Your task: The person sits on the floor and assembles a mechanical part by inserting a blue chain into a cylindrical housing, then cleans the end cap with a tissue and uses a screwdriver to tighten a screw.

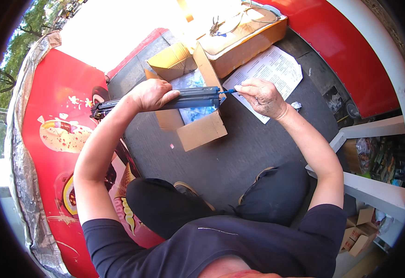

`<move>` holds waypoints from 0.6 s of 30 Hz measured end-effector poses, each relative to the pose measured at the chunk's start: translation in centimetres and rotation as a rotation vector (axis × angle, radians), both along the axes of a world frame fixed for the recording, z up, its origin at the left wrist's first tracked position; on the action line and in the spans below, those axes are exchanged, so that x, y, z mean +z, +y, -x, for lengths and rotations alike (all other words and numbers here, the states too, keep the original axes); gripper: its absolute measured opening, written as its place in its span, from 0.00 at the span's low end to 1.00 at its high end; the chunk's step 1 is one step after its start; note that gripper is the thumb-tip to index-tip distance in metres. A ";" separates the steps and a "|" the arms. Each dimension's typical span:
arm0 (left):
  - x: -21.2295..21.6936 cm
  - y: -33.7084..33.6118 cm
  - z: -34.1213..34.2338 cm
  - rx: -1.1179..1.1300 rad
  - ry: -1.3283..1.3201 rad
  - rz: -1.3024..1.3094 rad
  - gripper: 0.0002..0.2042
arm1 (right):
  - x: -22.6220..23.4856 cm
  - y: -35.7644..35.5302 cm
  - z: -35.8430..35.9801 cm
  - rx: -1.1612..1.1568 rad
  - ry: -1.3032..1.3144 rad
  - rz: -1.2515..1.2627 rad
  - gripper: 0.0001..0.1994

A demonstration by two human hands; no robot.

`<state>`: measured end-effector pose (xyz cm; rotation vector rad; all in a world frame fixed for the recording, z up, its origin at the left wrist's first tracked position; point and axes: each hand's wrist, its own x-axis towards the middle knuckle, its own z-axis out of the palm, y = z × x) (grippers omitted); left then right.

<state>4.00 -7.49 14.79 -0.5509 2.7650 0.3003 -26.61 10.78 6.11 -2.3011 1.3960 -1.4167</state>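
- Floor (197, 160) between the box (202, 134) and the knees (276, 192) gives a hand room to pass.
- The bar (197, 99), held across the box, blocks part of its opening from above.
- Left of the bar, the red panel (56, 180) limits reach.
- Beyond the box, the carton (253, 46) stands in the way.
- Over the flat paper (281, 69) a hand could pass, beside the right hand (262, 98).
- Farther right, the shelf (373, 187) bars the side.
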 end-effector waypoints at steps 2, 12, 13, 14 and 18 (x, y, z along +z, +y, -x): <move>0.1 0.2 0.2 0.013 -0.030 -0.029 0.27 | -0.3 0.0 -0.7 0.023 -0.038 -0.076 0.08; 1.3 0.7 -0.9 0.036 -0.041 -0.046 0.28 | -1.4 0.9 -1.9 0.032 -0.294 -0.368 0.08; 1.2 0.7 -0.9 0.040 -0.053 -0.077 0.28 | -1.6 1.0 -2.0 0.048 -0.192 -0.167 0.08; 1.2 0.7 -0.9 0.032 -0.045 -0.110 0.28 | -1.7 0.9 -2.1 0.046 -0.060 -0.024 0.09; 1.1 0.6 -1.0 0.089 -0.052 -0.171 0.28 | -1.9 0.5 -2.4 0.036 0.019 0.158 0.11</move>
